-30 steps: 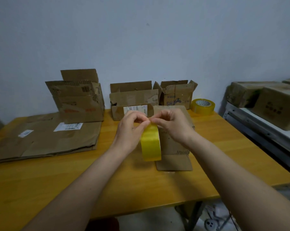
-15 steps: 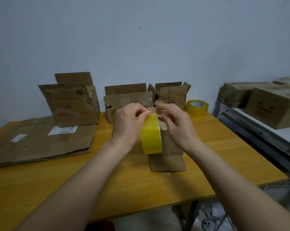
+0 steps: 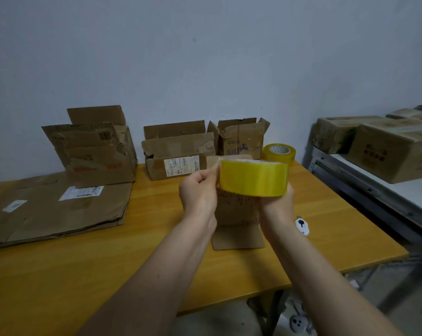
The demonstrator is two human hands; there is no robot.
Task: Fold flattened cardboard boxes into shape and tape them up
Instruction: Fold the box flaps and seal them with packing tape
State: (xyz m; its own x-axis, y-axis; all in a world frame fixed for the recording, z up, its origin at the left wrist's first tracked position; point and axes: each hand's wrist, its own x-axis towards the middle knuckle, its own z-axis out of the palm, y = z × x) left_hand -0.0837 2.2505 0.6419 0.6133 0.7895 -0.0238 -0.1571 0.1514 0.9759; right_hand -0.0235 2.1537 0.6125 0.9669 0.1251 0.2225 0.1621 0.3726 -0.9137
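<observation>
The wide yellow roll of packing tape has turned from edge-on to broadside, held above the small brown cardboard box on the wooden surface. The right hand cups the roll from beneath; the left hand pinches the tape's loose end. Flattened cardboard sheets lie far left.

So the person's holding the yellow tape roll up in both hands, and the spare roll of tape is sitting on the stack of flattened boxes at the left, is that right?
Not quite. The spare roll sits at the table's far right corner, not on the flattened boxes. The head view shows it. Both hands do hold the yellow tape roll: left hand, right hand.
</observation>
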